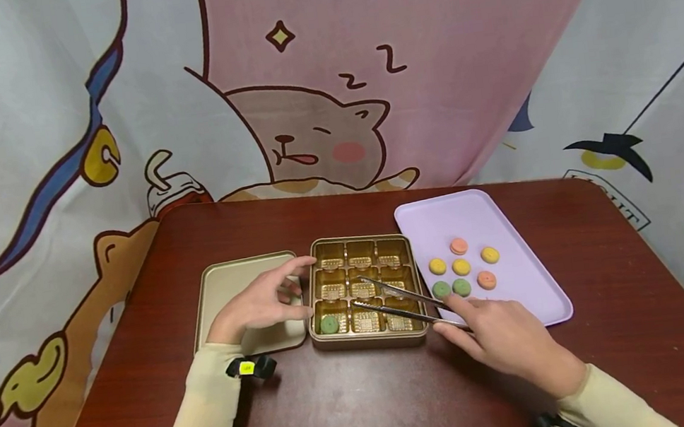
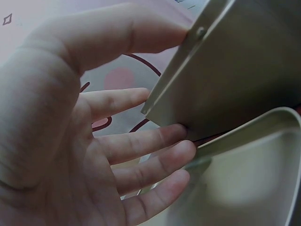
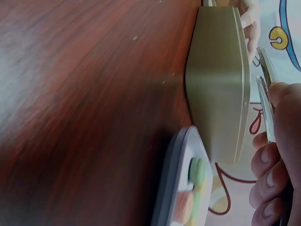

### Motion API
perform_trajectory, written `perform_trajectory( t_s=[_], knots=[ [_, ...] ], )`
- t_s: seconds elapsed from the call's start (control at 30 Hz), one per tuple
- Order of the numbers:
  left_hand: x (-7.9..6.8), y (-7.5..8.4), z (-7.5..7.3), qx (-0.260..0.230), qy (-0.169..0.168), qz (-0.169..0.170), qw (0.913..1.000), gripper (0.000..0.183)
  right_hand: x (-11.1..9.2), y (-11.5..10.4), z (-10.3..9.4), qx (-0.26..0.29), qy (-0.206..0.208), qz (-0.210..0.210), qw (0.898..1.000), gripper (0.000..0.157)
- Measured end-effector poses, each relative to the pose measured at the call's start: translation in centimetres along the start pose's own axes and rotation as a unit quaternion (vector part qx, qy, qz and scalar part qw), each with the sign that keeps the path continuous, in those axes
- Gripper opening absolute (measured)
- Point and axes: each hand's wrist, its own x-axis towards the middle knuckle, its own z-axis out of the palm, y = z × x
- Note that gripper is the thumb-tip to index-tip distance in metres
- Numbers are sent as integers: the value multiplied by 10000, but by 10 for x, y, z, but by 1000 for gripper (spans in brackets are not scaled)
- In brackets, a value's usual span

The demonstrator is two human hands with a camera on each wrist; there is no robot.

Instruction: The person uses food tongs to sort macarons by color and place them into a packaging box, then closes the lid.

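In the head view my left hand (image 1: pixel 263 298) touches the left rim of a gold tin box (image 1: pixel 370 342) with thumb and fingertips, its fingers spread. The tin has a gold divided insert, and a green macaron (image 1: pixel 329 324) sits in its front-left compartment. My right hand (image 1: pixel 511 335) grips metal tongs (image 1: pixel 415 313), whose tips are apart and hold nothing above the middle compartments. In the right wrist view the tongs (image 3: pixel 267 101) show toothed tips. Right of the tin, a lilac tray (image 1: pixel 533 282) bears several macarons, among them a yellow macaron (image 1: pixel 490 254) and a pink macaron (image 1: pixel 487 280).
A flat gold lid (image 1: pixel 223 285) lies left of the tin, partly beneath my left hand. The dark red-brown table (image 1: pixel 366 410) carries everything. Behind it hangs a cartoon-print cloth (image 1: pixel 313 131), close to the table's far edge.
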Motion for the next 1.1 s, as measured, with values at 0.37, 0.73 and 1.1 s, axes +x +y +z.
perform_trajectory(
  t_s=[0.37,0.73,1.1],
  knots=[
    [-1,-1,-1,-8,4,3,10000,88,-19,21,-6,-24,208,542,9983,29],
    [-1,2,1,-76,-33,-13,10000,89,-39,38,-14,-130,-201,1335,9908,45],
    [-4,2,0,-145,-14,-50,9999,88,-61,54,-19,-155,-726,1898,9790,33]
  ],
)
